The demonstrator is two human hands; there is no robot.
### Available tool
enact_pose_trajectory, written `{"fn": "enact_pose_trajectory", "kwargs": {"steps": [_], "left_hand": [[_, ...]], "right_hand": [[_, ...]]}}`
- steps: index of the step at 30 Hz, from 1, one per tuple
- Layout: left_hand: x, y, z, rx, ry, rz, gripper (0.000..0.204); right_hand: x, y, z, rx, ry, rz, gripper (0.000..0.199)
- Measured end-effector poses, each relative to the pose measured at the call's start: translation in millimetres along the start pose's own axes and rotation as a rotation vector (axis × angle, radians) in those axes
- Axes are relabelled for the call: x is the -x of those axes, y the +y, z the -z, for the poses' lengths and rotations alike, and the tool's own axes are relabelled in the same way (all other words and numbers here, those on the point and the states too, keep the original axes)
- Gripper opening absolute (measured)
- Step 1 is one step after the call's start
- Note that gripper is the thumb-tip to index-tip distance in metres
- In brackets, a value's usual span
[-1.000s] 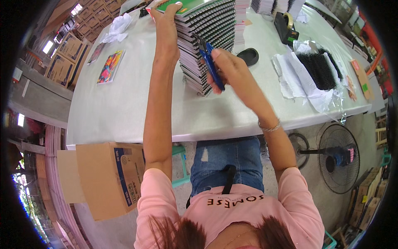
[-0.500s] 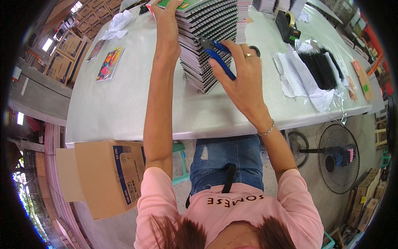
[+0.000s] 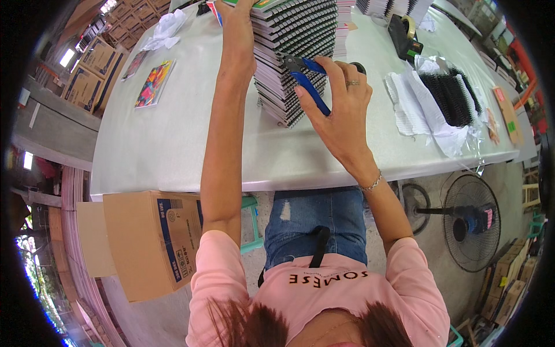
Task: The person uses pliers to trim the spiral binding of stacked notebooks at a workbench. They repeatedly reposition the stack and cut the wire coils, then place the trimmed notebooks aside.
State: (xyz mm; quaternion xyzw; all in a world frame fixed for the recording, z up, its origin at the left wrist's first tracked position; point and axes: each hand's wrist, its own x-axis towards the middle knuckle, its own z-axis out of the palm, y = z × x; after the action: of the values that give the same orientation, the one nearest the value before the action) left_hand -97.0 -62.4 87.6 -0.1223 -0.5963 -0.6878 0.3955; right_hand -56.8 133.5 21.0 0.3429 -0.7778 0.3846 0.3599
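Note:
A tall stack of wire-bound notebooks (image 3: 295, 40) stands at the table's far middle, coiled spines turned toward me. My left hand (image 3: 237, 23) grips the top notebook (image 3: 267, 4), which has a green cover, at the stack's upper left; the fingertips run out of the picture. In my right hand (image 3: 341, 110) is a pair of blue-handled cutting pliers (image 3: 311, 91), its handles spread between thumb and fingers. The metal jaws meet the coils on the stack's near side, about halfway down. Whether they bite on a wire is too small to tell.
On the silvery table (image 3: 167, 150) lie a colourful booklet (image 3: 155, 84) and crumpled paper (image 3: 166, 30) at left. Black binding coils (image 3: 445, 98) on white paper and a tape dispenser (image 3: 403, 37) are at right. Below stand a cardboard box (image 3: 136, 243) and a fan (image 3: 471, 222).
The whole view has shifted slightly. My right hand keeps the pliers at nearly the same place on the coils, and my left hand stays at the stack's top.

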Motion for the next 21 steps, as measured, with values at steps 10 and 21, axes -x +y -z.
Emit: {"fn": "enact_pose_trajectory", "kwargs": {"steps": [10,21], "left_hand": [[-2.1,4.5,-4.8,-0.059,0.024,-0.032,0.043],[-0.8,4.0,-4.1,-0.030,0.012,-0.007,0.043]], "right_hand": [[-3.5,8.7,4.7,-0.813,-0.414,-0.573,0.043],[8.0,6.5,-6.4,-0.106,-0.078,-0.086,0.046]]}}
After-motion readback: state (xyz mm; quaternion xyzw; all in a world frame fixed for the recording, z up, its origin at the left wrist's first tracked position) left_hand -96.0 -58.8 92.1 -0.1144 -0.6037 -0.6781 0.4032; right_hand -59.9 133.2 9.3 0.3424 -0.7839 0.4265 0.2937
